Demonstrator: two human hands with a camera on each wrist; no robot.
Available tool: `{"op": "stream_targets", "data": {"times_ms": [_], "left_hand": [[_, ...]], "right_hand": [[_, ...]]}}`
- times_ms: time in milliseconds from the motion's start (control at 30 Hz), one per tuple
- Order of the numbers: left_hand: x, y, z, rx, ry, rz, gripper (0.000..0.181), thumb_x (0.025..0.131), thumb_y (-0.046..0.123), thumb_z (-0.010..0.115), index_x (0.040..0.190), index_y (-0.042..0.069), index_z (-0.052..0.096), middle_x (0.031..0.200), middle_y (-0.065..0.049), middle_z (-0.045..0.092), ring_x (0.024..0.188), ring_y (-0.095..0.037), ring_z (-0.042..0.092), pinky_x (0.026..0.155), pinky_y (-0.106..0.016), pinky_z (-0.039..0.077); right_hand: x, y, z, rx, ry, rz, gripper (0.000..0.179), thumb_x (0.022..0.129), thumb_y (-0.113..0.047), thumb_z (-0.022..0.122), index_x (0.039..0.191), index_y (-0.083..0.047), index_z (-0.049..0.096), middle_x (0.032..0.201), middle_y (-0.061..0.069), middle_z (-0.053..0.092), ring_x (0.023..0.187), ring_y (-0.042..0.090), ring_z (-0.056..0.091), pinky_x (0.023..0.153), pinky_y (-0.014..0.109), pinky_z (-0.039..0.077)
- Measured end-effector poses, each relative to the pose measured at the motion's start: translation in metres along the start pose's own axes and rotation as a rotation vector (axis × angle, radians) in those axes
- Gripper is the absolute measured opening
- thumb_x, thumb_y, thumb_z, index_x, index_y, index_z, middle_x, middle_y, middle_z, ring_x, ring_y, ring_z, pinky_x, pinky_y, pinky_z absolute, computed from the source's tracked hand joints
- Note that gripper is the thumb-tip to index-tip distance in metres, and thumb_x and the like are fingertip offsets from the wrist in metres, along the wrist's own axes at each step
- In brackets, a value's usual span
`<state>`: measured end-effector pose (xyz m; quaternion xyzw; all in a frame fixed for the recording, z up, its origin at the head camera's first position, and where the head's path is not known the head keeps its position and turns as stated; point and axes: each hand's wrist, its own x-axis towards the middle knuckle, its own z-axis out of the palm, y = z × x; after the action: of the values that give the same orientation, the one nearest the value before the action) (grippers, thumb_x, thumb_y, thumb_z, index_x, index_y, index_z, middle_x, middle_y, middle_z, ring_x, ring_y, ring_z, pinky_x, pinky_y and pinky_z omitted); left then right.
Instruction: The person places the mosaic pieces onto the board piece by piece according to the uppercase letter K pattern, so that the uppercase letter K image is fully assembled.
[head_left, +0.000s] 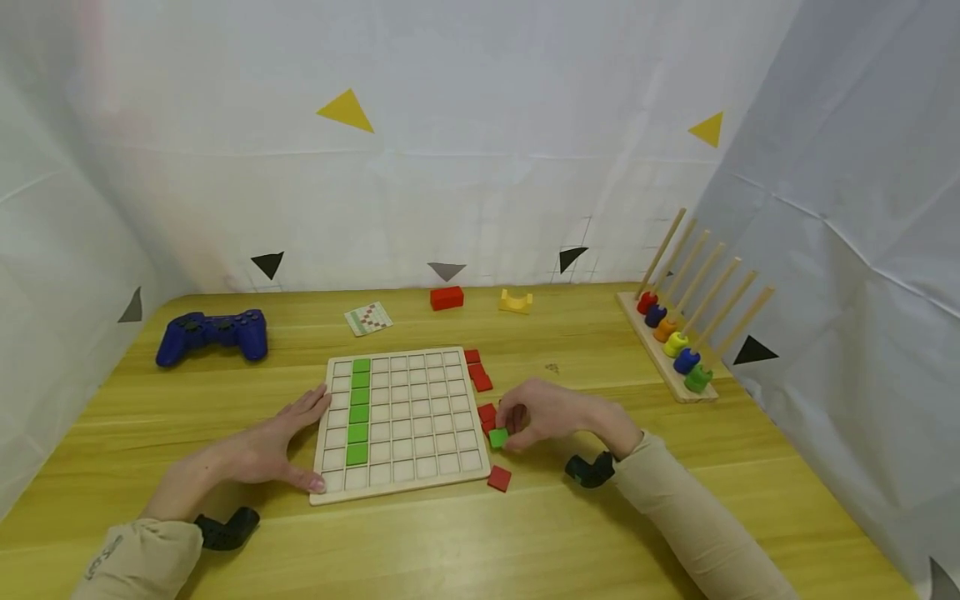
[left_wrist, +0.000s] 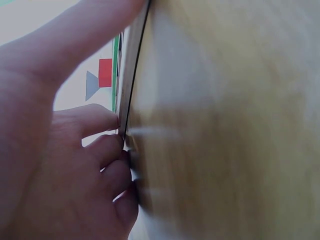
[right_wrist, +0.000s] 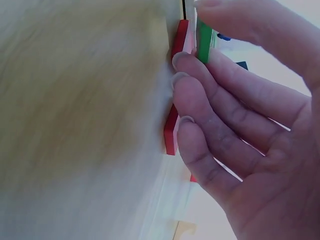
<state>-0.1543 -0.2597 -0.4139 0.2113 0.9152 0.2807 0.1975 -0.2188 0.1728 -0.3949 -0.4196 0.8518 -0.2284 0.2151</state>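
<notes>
A wooden grid board [head_left: 400, 486] lies flat on the table with a column of several green tiles [head_left: 358, 414] in its second column from the left. My left hand [head_left: 262, 447] rests at the board's left edge, thumb on the near corner and fingers spread along the side. Beyond the right edge, my right hand [head_left: 551, 417] pinches a green tile [head_left: 498, 438] between thumb and index finger; the right wrist view shows this green tile [right_wrist: 204, 42] edge-on. Red tiles [head_left: 480, 377] lie along the board's right side, some partly hidden by the hand. One red tile [head_left: 498, 478] lies nearer me.
A blue game controller [head_left: 212, 333] sits at the back left. Behind the board are a small pattern card [head_left: 368, 318], a red block [head_left: 447, 297] and a yellow arch block [head_left: 516, 302]. A peg stand [head_left: 663, 354] with coloured pieces stands at the right. White sheets [head_left: 480, 192] enclose the table.
</notes>
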Motion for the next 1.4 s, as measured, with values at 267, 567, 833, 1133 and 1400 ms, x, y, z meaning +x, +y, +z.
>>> {"op": "stream_targets", "data": {"times_ms": [267, 567, 833, 1133, 1400], "left_hand": [[-0.003, 0.002, -0.001, -0.010, 0.011, 0.022, 0.123, 0.073, 0.050, 0.085, 0.160, 0.002, 0.013, 0.167, -0.023, -0.002, 0.146, -0.057, 0.001, 0.112, -0.075, 0.011], [-0.003, 0.003, -0.001, 0.006, 0.016, 0.031, 0.123, 0.072, 0.052, 0.085, 0.160, 0.002, 0.014, 0.167, -0.023, -0.001, 0.146, -0.057, 0.003, 0.112, -0.074, 0.013], [-0.003, 0.004, -0.002, -0.023, 0.003, 0.021, 0.122, 0.073, 0.049, 0.085, 0.160, 0.002, 0.014, 0.167, -0.022, -0.002, 0.147, -0.056, 0.001, 0.112, -0.074, 0.011], [-0.002, 0.001, 0.000, -0.020, 0.012, 0.046, 0.119, 0.075, 0.049, 0.084, 0.160, 0.002, 0.014, 0.167, -0.023, -0.002, 0.147, -0.057, 0.001, 0.111, -0.075, 0.012], [-0.002, 0.001, -0.001, -0.028, 0.003, 0.027, 0.120, 0.075, 0.049, 0.085, 0.160, 0.002, 0.014, 0.167, -0.022, -0.003, 0.147, -0.056, -0.001, 0.111, -0.075, 0.010]], "right_hand": [[0.007, -0.015, -0.005, -0.060, 0.068, -0.080, 0.020, 0.088, -0.027, 0.079, 0.099, -0.011, 0.072, 0.090, -0.007, 0.069, 0.079, 0.002, 0.061, 0.074, 0.023, 0.055], [0.039, -0.067, -0.006, -0.147, 0.056, -0.083, 0.019, 0.091, -0.030, 0.075, 0.102, -0.015, 0.070, 0.093, -0.011, 0.065, 0.086, 0.009, 0.062, 0.079, 0.021, 0.052], [0.079, -0.113, 0.010, -0.245, 0.044, -0.140, 0.023, 0.095, -0.031, 0.071, 0.106, -0.012, 0.066, 0.103, 0.000, 0.064, 0.094, 0.012, 0.059, 0.083, 0.015, 0.047], [0.106, -0.138, 0.023, -0.345, 0.025, -0.215, 0.026, 0.095, -0.037, 0.069, 0.107, -0.014, 0.068, 0.102, -0.005, 0.063, 0.092, 0.004, 0.055, 0.082, 0.011, 0.043], [0.117, -0.135, 0.039, -0.354, -0.036, -0.158, 0.026, 0.093, -0.037, 0.071, 0.106, -0.014, 0.069, 0.096, -0.008, 0.059, 0.085, 0.004, 0.052, 0.078, 0.012, 0.042]]}}
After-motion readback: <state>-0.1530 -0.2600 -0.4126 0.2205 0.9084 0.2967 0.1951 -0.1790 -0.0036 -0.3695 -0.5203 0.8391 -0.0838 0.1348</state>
